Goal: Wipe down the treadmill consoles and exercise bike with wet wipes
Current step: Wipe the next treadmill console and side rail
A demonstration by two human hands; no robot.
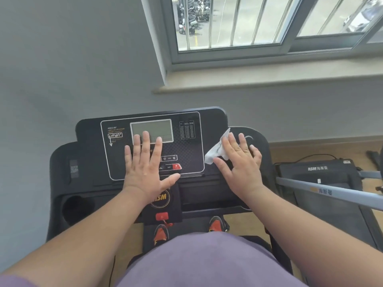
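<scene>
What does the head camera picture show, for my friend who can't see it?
A person's right hand presses a white wet wipe flat on the right side of a black treadmill console. The left hand lies flat on the buttons below the grey screen. A barred window is above.

There is one view only, from a wide-angle camera worn on the person's head. It looks forward and steeply down over both forearms onto the treadmill console, which sits close and fills the middle of the frame. The top edge takes in the wall and the window ahead; the bottom edge reaches the person's own body and shoes on the treadmill.
</scene>
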